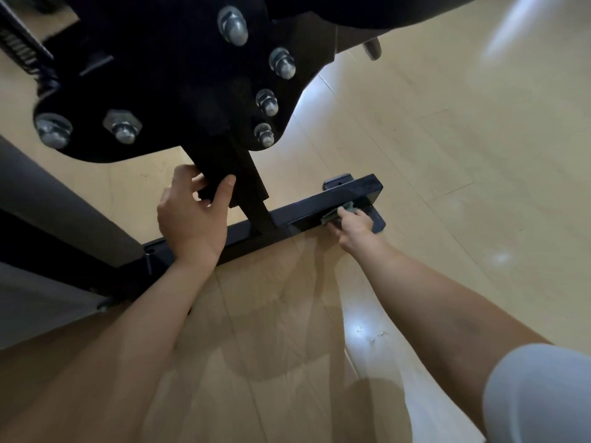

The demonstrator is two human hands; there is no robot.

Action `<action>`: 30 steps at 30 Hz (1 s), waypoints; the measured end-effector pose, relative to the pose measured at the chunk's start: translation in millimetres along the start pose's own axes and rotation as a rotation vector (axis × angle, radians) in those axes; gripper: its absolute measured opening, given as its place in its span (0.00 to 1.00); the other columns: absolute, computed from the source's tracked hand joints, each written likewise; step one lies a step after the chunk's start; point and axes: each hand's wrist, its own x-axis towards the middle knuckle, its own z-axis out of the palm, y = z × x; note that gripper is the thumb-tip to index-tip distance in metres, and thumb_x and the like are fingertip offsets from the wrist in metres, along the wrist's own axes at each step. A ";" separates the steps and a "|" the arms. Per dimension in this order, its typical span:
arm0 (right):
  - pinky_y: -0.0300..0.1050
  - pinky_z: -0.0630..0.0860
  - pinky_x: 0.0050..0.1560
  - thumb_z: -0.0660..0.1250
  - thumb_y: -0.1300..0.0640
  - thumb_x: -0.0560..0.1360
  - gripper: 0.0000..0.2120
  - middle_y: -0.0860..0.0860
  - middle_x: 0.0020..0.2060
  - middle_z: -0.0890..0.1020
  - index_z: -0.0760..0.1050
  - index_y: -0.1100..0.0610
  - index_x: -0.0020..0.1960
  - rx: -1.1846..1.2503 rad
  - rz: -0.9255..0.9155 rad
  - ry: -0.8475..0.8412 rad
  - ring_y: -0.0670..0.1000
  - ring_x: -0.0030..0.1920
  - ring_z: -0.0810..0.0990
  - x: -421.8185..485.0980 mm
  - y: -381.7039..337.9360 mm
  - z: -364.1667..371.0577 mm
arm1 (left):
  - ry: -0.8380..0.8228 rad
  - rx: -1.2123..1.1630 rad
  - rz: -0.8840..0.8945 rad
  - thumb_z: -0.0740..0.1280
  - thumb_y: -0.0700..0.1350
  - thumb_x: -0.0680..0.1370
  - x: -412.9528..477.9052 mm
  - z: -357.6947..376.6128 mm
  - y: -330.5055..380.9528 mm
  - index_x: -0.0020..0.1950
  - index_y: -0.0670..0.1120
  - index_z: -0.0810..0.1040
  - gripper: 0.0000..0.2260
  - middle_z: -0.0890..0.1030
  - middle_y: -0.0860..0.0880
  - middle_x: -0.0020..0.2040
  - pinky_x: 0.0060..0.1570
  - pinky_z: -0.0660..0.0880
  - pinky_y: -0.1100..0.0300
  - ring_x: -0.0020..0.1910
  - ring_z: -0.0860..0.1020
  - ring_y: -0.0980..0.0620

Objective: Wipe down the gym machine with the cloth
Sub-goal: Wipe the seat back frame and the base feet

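Observation:
A black gym machine fills the upper left, with a bolted steel plate [179,91] above a square upright post [230,167]. The post stands on a black floor bar [348,193] that runs to the right. My left hand [192,215] grips the lower part of the post, thumb on its front face. My right hand [351,227] holds a small green cloth [339,214] and presses it against the near side of the floor bar, close to its right end. Most of the cloth is hidden under my fingers.
Light wooden floor [447,155] spreads to the right and toward me. A grey padded part [57,212] of the machine slants along the left edge. Several silver bolts [233,25] jut from the plate. A small foot bracket [337,180] sits behind the bar's end.

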 end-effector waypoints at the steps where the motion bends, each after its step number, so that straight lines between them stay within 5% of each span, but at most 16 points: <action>1: 0.61 0.82 0.57 0.68 0.66 0.79 0.20 0.58 0.60 0.76 0.72 0.61 0.70 0.014 0.024 -0.004 0.61 0.62 0.77 -5.6 5.0 4.6 | -0.003 0.006 0.005 0.72 0.57 0.77 0.3 -0.1 -1.1 0.59 0.48 0.77 0.17 0.84 0.49 0.53 0.42 0.65 0.79 0.51 0.82 0.55; 5: 0.61 0.80 0.59 0.67 0.67 0.79 0.26 0.61 0.67 0.74 0.66 0.60 0.75 0.051 0.116 -0.028 0.63 0.65 0.75 -26.7 24.3 18.8 | -0.017 0.053 0.009 0.71 0.57 0.78 1.0 -0.7 -2.9 0.60 0.47 0.77 0.18 0.84 0.49 0.53 0.43 0.64 0.76 0.48 0.78 0.59; 9: 0.58 0.82 0.56 0.67 0.69 0.79 0.19 0.61 0.63 0.76 0.70 0.63 0.69 0.016 0.192 -0.065 0.61 0.61 0.78 -53.6 45.7 35.4 | -0.058 0.113 0.002 0.71 0.55 0.79 -0.1 -1.8 -1.1 0.63 0.47 0.76 0.18 0.84 0.49 0.55 0.41 0.63 0.75 0.50 0.75 0.59; 13: 0.48 0.84 0.34 0.68 0.68 0.78 0.13 0.62 0.56 0.78 0.74 0.65 0.63 -0.027 0.273 -0.120 0.60 0.50 0.81 -83.6 66.7 54.2 | -0.108 0.086 0.009 0.70 0.53 0.79 2.3 -4.7 -7.8 0.65 0.50 0.74 0.17 0.82 0.51 0.57 0.49 0.81 0.52 0.49 0.81 0.53; 16: 0.46 0.81 0.27 0.69 0.68 0.78 0.15 0.62 0.55 0.79 0.74 0.67 0.63 -0.044 0.304 -0.148 0.59 0.44 0.80 -97.2 83.1 65.1 | -0.205 0.047 0.013 0.71 0.48 0.79 5.2 -11.8 -15.7 0.69 0.52 0.72 0.19 0.80 0.52 0.59 0.56 0.81 0.48 0.55 0.79 0.55; 21: 0.53 0.85 0.43 0.70 0.67 0.77 0.13 0.61 0.50 0.78 0.72 0.63 0.60 -0.096 0.340 -0.230 0.59 0.49 0.81 -119.8 109.0 81.8 | -0.440 0.179 0.136 0.72 0.47 0.78 3.6 -32.7 -23.9 0.79 0.58 0.61 0.33 0.77 0.52 0.67 0.59 0.71 0.57 0.64 0.73 0.52; 25: 0.53 0.85 0.45 0.69 0.64 0.79 0.16 0.64 0.60 0.78 0.71 0.65 0.64 -0.106 0.389 -0.337 0.60 0.53 0.82 -135.7 123.5 93.9 | -0.484 0.251 0.210 0.70 0.45 0.79 0.2 -56.1 -28.3 0.79 0.57 0.64 0.30 0.76 0.53 0.71 0.65 0.71 0.55 0.69 0.74 0.50; 30: 0.53 0.83 0.50 0.65 0.63 0.81 0.15 0.63 0.61 0.77 0.70 0.65 0.66 -0.076 0.439 -0.376 0.59 0.56 0.81 -149.9 135.9 103.3 | -0.412 0.280 0.318 0.70 0.44 0.79 0.9 -107.7 -34.7 0.72 0.54 0.74 0.21 0.83 0.58 0.59 0.60 0.73 0.56 0.62 0.78 0.52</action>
